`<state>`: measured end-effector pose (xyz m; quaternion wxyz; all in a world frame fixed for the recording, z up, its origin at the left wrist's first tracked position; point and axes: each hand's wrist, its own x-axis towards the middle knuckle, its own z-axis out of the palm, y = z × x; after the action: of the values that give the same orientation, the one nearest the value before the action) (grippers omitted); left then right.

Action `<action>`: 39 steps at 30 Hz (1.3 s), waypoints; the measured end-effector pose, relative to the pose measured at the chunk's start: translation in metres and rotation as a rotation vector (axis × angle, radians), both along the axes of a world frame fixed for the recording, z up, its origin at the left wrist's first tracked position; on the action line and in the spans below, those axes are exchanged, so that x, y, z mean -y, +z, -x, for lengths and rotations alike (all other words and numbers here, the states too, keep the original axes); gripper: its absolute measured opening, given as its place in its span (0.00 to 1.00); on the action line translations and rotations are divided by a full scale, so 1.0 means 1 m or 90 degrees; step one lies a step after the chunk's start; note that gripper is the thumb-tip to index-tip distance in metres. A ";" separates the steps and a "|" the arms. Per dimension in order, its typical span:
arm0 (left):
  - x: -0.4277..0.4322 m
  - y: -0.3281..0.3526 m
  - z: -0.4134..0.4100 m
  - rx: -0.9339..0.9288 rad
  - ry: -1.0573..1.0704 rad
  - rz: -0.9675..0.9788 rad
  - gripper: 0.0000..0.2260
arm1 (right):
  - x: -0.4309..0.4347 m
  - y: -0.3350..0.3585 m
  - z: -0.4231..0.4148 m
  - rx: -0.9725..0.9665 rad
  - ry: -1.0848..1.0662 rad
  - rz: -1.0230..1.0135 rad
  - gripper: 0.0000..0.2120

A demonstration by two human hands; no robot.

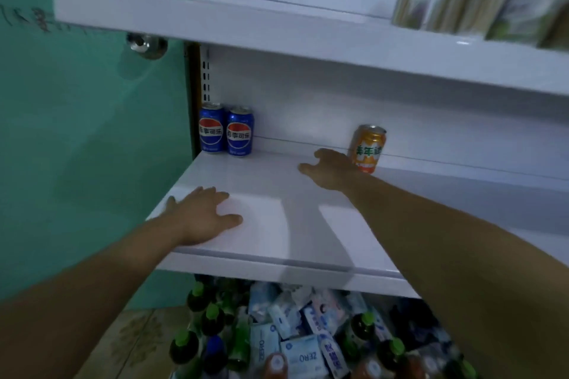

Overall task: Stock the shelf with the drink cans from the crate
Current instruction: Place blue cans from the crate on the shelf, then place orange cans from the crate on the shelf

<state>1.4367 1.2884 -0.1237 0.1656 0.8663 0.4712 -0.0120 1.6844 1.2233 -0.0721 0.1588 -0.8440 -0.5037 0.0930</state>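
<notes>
From the head view we see the white shelf [277, 224] in front of us with three drink cans standing upright along its back. Two blue cans [225, 130] stand touching each other in the far left corner. An orange can [367, 148] stands alone further right, against the rear panel and well apart from the blue pair.

Our left hand [201, 217] lies palm down on the front left part of the shelf, fingers straight and spread, holding nothing. It is well apart from every can.

Our right hand [328, 170] reaches deeper in, just left of the orange can. Its fingers [308, 168] are loosely spread and point left, away from the can, with nothing in their grasp. The back of the hand overlaps the can's lower left edge in our sight (we cannot tell whether it touches).

Above, an upper shelf [277, 37] carries blurred packets [480, 9] at the right. Below the shelf lie dark bottles [212, 320] with green caps among white and blue packs [300, 354]. A green wall [77, 132] stands to the left.
</notes>
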 end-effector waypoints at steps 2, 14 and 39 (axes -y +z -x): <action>0.028 0.015 -0.024 0.114 -0.018 0.055 0.33 | 0.058 0.012 -0.015 0.010 -0.040 0.030 0.34; 0.328 0.022 -0.196 0.111 -0.510 0.064 0.32 | 0.431 0.022 -0.067 0.057 -0.391 0.072 0.34; 0.571 -0.216 -0.389 -0.258 -0.922 0.084 0.27 | 0.716 -0.224 -0.138 -0.245 -0.813 0.166 0.27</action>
<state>1.8260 0.7177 -0.3395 0.0782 0.9286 -0.1965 -0.3050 1.8220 0.5075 -0.2962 0.1666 -0.9565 0.1461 0.1898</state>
